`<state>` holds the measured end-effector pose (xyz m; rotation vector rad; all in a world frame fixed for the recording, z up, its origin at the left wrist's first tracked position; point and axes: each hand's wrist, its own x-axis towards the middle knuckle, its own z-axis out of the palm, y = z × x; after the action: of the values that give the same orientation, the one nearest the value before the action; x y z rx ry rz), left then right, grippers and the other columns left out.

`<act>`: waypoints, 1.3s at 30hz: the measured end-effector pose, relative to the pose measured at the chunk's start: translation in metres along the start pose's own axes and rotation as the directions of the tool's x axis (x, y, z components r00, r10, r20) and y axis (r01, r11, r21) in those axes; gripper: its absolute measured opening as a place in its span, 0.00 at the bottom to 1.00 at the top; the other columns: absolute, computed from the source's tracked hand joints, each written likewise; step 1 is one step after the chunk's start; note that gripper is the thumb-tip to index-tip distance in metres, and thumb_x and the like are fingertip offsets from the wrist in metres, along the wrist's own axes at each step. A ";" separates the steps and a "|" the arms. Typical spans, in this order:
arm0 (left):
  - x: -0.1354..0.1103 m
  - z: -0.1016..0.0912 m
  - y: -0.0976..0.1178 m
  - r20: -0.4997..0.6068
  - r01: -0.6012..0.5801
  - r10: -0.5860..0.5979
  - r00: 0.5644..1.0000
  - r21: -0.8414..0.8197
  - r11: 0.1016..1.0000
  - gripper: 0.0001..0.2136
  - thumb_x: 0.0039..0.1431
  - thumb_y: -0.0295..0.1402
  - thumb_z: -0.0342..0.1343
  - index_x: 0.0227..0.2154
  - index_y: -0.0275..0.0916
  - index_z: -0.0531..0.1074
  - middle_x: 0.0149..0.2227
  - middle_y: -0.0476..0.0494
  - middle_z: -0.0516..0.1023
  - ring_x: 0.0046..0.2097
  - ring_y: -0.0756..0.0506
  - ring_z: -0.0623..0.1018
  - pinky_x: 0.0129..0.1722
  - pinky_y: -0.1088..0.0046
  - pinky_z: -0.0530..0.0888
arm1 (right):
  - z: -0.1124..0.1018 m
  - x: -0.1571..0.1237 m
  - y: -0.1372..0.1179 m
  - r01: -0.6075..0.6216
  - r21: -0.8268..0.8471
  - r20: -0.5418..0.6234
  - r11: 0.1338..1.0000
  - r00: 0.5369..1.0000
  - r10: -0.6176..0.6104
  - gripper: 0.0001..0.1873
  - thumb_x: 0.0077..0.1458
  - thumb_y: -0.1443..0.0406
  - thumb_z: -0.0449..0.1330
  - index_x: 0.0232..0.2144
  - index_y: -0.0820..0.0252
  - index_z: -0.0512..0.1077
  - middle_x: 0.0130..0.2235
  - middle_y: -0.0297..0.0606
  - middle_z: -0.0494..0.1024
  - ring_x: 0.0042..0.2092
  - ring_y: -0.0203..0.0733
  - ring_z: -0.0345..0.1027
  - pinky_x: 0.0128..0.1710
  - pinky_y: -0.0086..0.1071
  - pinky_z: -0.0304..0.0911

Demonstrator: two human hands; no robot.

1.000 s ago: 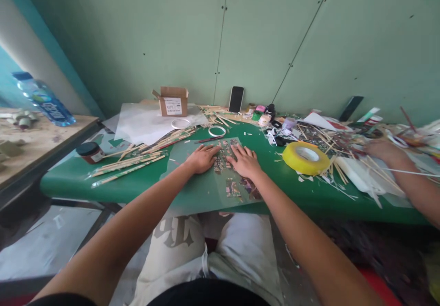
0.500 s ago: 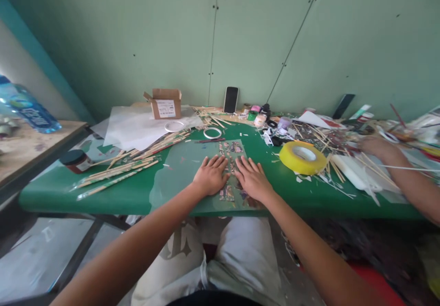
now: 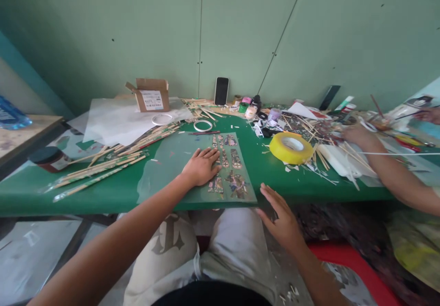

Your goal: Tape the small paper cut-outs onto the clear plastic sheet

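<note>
A clear plastic sheet [image 3: 172, 168] lies flat on the green tabletop, reaching its front edge. Small printed cutouts [image 3: 236, 158] with dark and brownish pictures are set in rows along its right part. My left hand [image 3: 202, 166] rests palm down on the sheet, fingers stretched out, covering some cutouts at the left of the rows. Off the sheet's lower right corner, my right hand [image 3: 280, 212] hovers by the table edge with its fingers extended and nothing in it. A thin dark reddish stick [image 3: 205, 133] lies at the sheet's far edge.
Wrapped wooden sticks [image 3: 103, 171] and a dark-lidded jar [image 3: 51, 158] lie left. A yellow tape roll [image 3: 291, 148] sits right, before paint pots [image 3: 250, 112] and scraps. Behind stand a cardboard box [image 3: 152, 96] and a phone [image 3: 222, 90]. Another person's arm [image 3: 388, 164] reaches in at right.
My right hand has lifted off the sheet and moved right and toward me, uncovering more cutouts. My left hand stays flat on the sheet. The view has shifted slightly.
</note>
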<state>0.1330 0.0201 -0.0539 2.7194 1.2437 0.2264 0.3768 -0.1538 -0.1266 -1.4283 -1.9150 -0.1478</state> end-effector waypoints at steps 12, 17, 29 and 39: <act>0.001 0.001 0.000 -0.046 -0.006 0.005 0.999 -0.028 1.000 0.24 0.65 0.41 0.46 0.63 0.44 0.62 0.67 0.47 0.62 0.68 0.42 0.60 0.68 0.56 0.53 | 0.021 0.027 -0.029 0.013 0.170 -0.111 0.985 0.994 0.006 0.11 0.63 0.62 0.56 0.41 0.54 0.79 0.47 0.44 0.80 0.52 0.48 0.73 0.51 0.47 0.70; 0.001 0.001 0.001 -0.052 0.005 -0.006 0.999 -0.026 1.000 0.24 0.65 0.41 0.46 0.63 0.45 0.63 0.67 0.48 0.63 0.68 0.42 0.61 0.68 0.56 0.54 | 0.024 0.020 -0.021 0.066 0.138 -0.127 0.988 0.991 -0.049 0.10 0.62 0.63 0.58 0.42 0.52 0.79 0.44 0.41 0.82 0.50 0.46 0.74 0.50 0.45 0.72; 0.000 0.001 0.001 -0.067 0.022 -0.024 0.997 -0.040 0.999 0.24 0.65 0.40 0.46 0.62 0.43 0.64 0.66 0.48 0.63 0.68 0.41 0.61 0.68 0.54 0.54 | 0.023 0.021 -0.014 0.210 0.136 -0.199 0.968 0.963 -0.181 0.16 0.62 0.72 0.56 0.47 0.52 0.77 0.40 0.39 0.81 0.45 0.43 0.75 0.44 0.41 0.74; -0.001 0.000 0.003 -0.069 0.068 -0.070 0.995 -0.029 0.997 0.24 0.65 0.41 0.46 0.62 0.44 0.63 0.67 0.47 0.63 0.67 0.41 0.61 0.68 0.53 0.55 | 0.010 0.020 0.001 0.057 -0.080 -0.342 0.995 0.936 -0.081 0.10 0.60 0.70 0.58 0.35 0.53 0.78 0.29 0.35 0.76 0.33 0.38 0.72 0.35 0.32 0.70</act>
<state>0.1343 0.0173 -0.0533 2.6626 1.3400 0.3297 0.3711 -0.1331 -0.1220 -1.2817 -1.6820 -0.4713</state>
